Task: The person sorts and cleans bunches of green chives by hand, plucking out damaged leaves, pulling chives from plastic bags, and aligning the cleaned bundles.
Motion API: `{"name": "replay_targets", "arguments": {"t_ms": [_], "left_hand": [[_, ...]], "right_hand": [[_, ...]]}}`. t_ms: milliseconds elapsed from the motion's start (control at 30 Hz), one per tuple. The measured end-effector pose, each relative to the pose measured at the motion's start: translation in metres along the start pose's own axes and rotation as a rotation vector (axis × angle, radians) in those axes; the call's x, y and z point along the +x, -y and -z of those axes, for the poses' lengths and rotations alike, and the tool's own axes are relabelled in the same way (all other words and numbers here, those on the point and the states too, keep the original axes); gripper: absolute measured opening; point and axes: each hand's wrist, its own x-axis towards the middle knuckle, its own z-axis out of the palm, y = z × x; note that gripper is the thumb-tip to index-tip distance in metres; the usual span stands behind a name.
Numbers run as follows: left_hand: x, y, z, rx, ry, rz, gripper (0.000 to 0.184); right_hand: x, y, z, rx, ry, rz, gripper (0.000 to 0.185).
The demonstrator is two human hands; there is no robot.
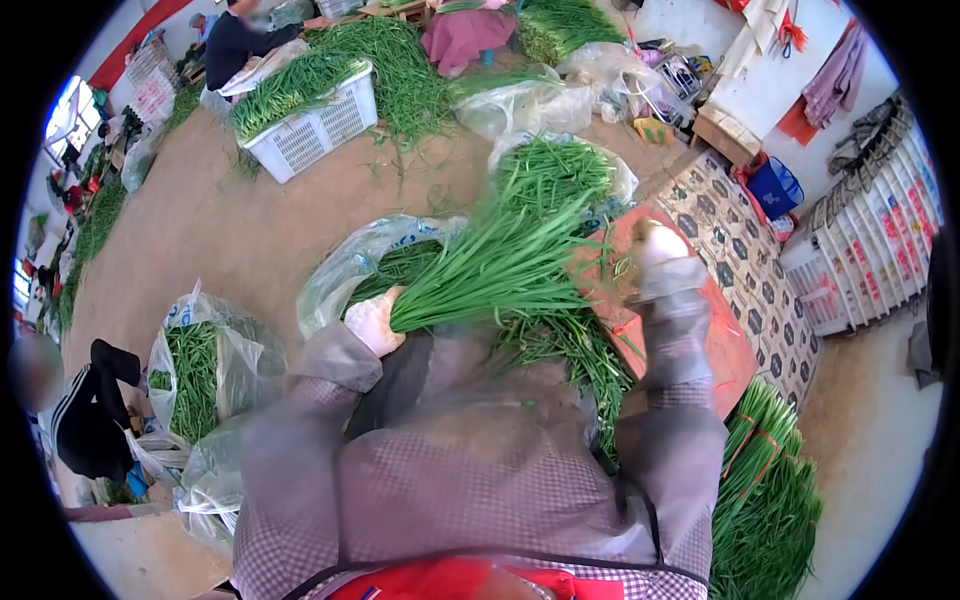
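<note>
A fanned bunch of long green stalks point(500, 270) stretches across the middle of the view, its near end in my left hand point(375, 322), whose fingers are closed around it. My right hand point(660, 243) is over the far end of a reddish board point(715, 335); it is blurred, and its fingers cannot be made out. Loose bits of green lie on the board near it. Beyond the bunch is a heap of green stalks point(555, 170) in clear plastic. More cut greens point(570, 345) hang between my lap and the board.
An open plastic bag point(255, 365) of greens stands at the left. Tied bundles point(765, 490) lie at the lower right. Farther off are a white crate point(315, 130), a blue bucket point(775, 187) and stacked white crates point(860, 245). Other people sit at the back and left.
</note>
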Motion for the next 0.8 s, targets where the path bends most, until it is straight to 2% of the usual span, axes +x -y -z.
{"name": "replay_targets", "arguments": {"t_ms": [100, 133, 167, 233, 300, 367, 433, 500, 567, 600, 633, 700, 767, 800], "left_hand": [[0.000, 0.002, -0.010, 0.043, -0.066, -0.056, 0.058], [-0.001, -0.001, -0.011, 0.068, -0.062, -0.044, 0.058], [-0.001, -0.003, -0.012, 0.093, -0.059, -0.032, 0.057], [-0.001, -0.005, -0.014, 0.100, -0.087, -0.062, 0.057], [-0.002, -0.006, -0.015, 0.116, -0.115, -0.091, 0.056], [-0.004, -0.008, -0.015, 0.160, -0.130, -0.102, 0.055], [-0.005, -0.011, -0.016, 0.167, -0.135, -0.100, 0.056], [-0.005, -0.012, -0.017, 0.177, -0.140, -0.098, 0.056], [-0.005, -0.009, -0.020, 0.207, -0.171, -0.125, 0.056], [-0.006, -0.009, -0.020, 0.211, -0.168, -0.124, 0.056], [-0.007, -0.009, -0.020, 0.232, -0.173, -0.135, 0.056], [-0.007, -0.009, -0.021, 0.252, -0.185, -0.137, 0.056], [-0.007, -0.007, -0.020, 0.259, -0.190, -0.162, 0.057], [-0.007, -0.006, -0.018, 0.261, -0.187, -0.162, 0.057]], "right_hand": [[0.002, -0.046, -0.004, 0.300, -0.032, -0.230, 0.028], [0.000, -0.053, 0.006, 0.519, 0.096, -0.362, 0.028], [-0.003, -0.053, 0.013, 0.515, 0.098, -0.368, 0.028], [-0.007, -0.036, 0.028, 1.147, -0.048, -0.406, 0.025], [-0.006, -0.010, 0.047, 1.233, -0.010, -0.443, 0.022], [-0.003, 0.014, 0.049, 1.155, 0.026, -0.146, 0.016], [0.003, 0.031, 0.037, 0.799, 0.023, 0.258, 0.024], [0.005, 0.066, 0.032, 0.519, -0.038, 0.446, 0.043], [-0.001, 0.076, -0.008, 0.362, 0.115, 0.612, 0.052], [-0.002, 0.081, -0.015, 0.083, 0.448, 0.495, 0.042], [-0.004, 0.071, -0.031, 0.086, 0.449, 0.494, 0.042], [-0.003, 0.030, -0.070, 0.808, 0.069, 0.153, 0.018], [0.009, -0.002, -0.083, 1.369, 0.101, -0.312, 0.027], [0.012, -0.001, -0.076, 1.371, 0.100, -0.314, 0.027]]}}
